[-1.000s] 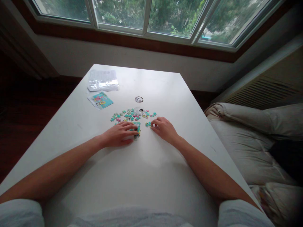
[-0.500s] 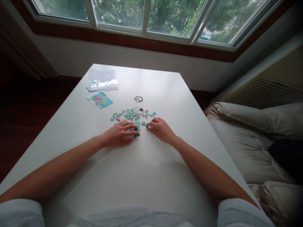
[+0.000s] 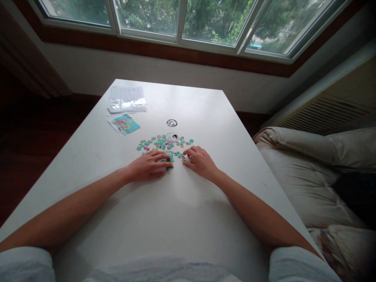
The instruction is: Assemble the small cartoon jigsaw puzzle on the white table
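Small teal, pink and yellow puzzle pieces (image 3: 160, 143) lie scattered on the white table (image 3: 182, 207) just beyond my hands. My left hand (image 3: 148, 166) lies flat with fingers stretched over a small joined patch of the puzzle (image 3: 169, 159), pressing it down. My right hand (image 3: 200, 161) sits to the right of that patch, fingers curled, fingertips pinching a puzzle piece (image 3: 183, 158) against the table. The two hands are a few centimetres apart.
A round cable hole (image 3: 172, 123) and its loose cap (image 3: 172, 137) sit behind the pieces. A picture card (image 3: 124, 123) and a clear plastic bag on paper (image 3: 127, 100) lie at the far left. A cushioned seat (image 3: 311, 172) stands to the right, windows beyond.
My right hand has slid a short way left toward the joined patch, bringing a piece with it. My left hand has stayed put.
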`<state>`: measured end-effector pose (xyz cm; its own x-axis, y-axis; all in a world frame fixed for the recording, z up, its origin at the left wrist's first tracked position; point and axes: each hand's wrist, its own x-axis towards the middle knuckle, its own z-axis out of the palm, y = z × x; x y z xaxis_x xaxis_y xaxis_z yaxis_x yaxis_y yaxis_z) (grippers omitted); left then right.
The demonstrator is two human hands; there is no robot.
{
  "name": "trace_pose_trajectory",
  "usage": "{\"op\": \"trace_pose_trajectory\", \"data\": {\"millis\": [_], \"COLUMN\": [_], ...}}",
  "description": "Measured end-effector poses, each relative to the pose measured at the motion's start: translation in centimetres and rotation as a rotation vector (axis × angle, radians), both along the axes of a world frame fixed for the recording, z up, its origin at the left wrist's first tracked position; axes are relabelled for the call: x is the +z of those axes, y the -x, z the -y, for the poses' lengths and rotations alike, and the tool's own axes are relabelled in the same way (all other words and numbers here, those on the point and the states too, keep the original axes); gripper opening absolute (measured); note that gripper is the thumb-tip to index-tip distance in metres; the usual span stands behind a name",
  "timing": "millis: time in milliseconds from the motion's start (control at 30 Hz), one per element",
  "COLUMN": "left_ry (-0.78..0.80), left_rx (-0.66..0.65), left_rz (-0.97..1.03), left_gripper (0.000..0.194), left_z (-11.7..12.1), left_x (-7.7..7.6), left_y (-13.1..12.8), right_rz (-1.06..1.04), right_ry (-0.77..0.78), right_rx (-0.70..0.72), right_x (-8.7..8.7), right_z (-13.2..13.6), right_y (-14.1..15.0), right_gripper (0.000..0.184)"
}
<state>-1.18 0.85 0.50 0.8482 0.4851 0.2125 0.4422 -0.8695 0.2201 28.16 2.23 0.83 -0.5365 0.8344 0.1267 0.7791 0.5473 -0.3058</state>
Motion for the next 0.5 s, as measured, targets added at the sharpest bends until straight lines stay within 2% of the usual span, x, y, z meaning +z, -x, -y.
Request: {"op": "trace_pose_trajectory", "data": {"millis": [133, 233, 500], "left_ry": [0.006, 0.005, 0.004], "left_rx": [0.001, 0.001, 0.005], "left_rz": [0.008, 0.011, 0.0], "left_gripper": [0.042, 0.042, 0.042], "left_z": [0.03, 0.04, 0.04], "left_x": [0.12, 0.12, -0.05], "left_y": [-0.01, 0.03, 0.11], "right_rz": [0.031, 0.037, 0.037], "right_ry": [-0.009, -0.007, -0.014], "right_rx": [-0.01, 0.003, 0.105], "right_x": [0.19, 0.34, 0.41], "right_z": [0.14, 0.16, 0.23], "right_y": [-0.03, -0.07, 0.06], "right_gripper": [0.015, 0.017, 0.007]}}
